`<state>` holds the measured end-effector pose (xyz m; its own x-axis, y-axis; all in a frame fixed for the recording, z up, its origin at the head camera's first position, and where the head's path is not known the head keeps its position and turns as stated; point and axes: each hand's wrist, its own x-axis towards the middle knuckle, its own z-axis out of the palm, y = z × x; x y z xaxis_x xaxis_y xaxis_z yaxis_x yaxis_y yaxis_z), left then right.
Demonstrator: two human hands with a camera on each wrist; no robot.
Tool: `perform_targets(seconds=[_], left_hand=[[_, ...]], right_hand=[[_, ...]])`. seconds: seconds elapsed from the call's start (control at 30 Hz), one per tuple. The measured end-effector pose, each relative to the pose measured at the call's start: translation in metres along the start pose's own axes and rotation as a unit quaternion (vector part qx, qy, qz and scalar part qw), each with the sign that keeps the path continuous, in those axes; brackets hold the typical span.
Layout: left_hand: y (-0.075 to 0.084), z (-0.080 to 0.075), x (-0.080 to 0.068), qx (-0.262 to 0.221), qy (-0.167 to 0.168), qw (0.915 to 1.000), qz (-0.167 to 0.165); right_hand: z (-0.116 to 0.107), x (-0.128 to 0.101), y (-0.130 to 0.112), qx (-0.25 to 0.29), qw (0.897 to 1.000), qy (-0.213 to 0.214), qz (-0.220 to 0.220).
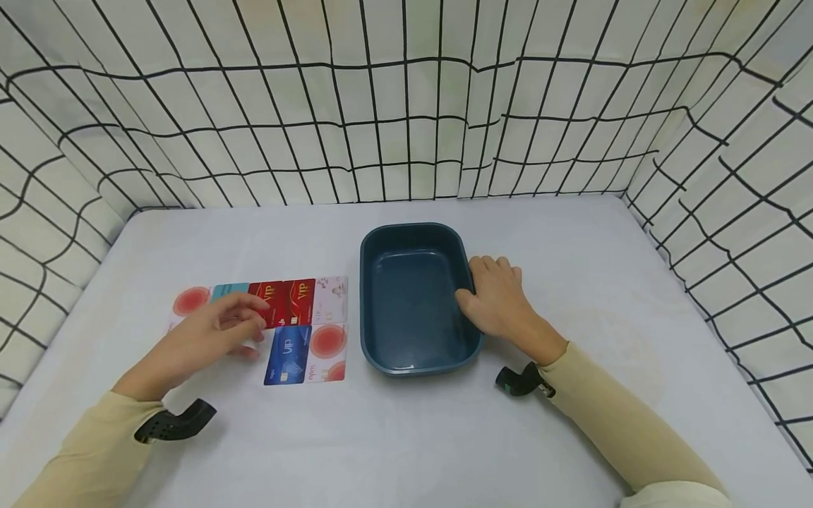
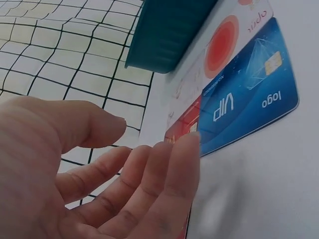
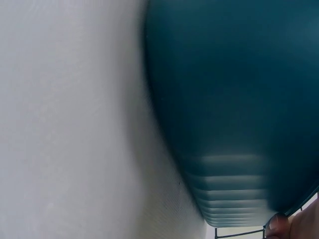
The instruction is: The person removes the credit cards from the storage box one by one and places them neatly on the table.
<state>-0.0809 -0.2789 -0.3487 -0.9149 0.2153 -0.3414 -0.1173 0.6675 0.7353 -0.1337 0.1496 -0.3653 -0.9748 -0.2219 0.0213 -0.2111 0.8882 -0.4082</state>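
Blue tray (image 1: 413, 300), frame centre, holds nothing; right hand (image 1: 498, 300) grips its right rim. Left hand (image 1: 209, 331), fingers relaxed, hovers over cards (image 1: 305, 328) lying just left of the tray.

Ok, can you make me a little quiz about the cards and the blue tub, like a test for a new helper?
1. True or false: the blue tub has cards inside it.
2. Which hand grips the tub's rim? A) the left hand B) the right hand C) neither
3. Fill in: the big word printed on the blue card is ___.

Key
1. False. The tub looks empty; the cards lie on the table to its left.
2. B. The right hand holds the tub's right rim, thumb over the edge, while the left hand hovers over the cards, fingers loosely spread.
3. VIP, read most clearly in the left wrist view.
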Motion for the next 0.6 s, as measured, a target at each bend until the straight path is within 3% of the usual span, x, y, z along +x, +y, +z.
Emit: perform_targets(seconds=[0.23,0.33,0.47,0.6], left_hand=[[-0.005,-0.002,0.005,-0.021,0.002,0.9997,0.011],[-0.008,-0.002,0.004,-0.013,0.01,0.9998,0.013],[-0.012,-0.005,0.002,0.023,0.054,0.9982,0.008],[-0.02,-0.01,-0.005,0.06,0.121,0.9907,-0.008]], right_hand=[[0.001,-0.004,0.01,0.035,0.999,-0.02,0.015],[-0.002,-0.006,0.017,0.078,0.995,-0.056,0.029],[-0.008,-0.005,0.027,0.148,0.981,-0.111,0.056],[-0.018,-0.001,0.037,0.149,0.979,-0.115,0.074]])
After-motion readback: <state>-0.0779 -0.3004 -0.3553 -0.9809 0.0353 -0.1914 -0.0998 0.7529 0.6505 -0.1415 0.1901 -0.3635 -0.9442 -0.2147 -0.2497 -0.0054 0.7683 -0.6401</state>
